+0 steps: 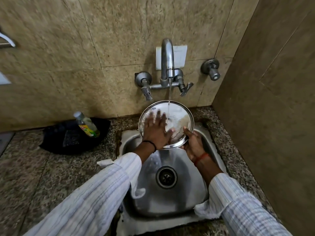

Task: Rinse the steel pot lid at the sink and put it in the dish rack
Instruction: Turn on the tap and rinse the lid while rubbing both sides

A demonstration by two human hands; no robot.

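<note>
Far left wall: a metal handle (7, 42) shows at the picture's edge, blurred.
Counter, left: a black pan (56, 142) sits on the speckled stone counter (25, 176) against the wall, with a clear soap bottle (87, 124) with a yellow-green label leaning inside it, cap up and to the left.
Left hand (156, 128): fingers spread wide and pressed flat against the near face of the lid; it grips nothing. A dark band circles the wrist, and a pale striped sleeve covers the forearm.
Sink (201, 181): a small steel basin set into the counter, wet, with a round drain (166, 177) in the middle, well below the lid.
Steel pot lid (180, 116): round, shiny and wet, held tilted over the back of the sink with its face toward the camera. Its left part is hidden by the left hand.
Tap (167, 60): wall-mounted, curved spout, two lever handles; a thin stream of water (169, 97) falls onto the lid's upper middle.
Right hand (193, 144): closed on the lid's lower right rim, thumb on the front. A red thread circles the wrist.
Right wall: a separate round valve (211, 68) sits beside the tap.
</note>
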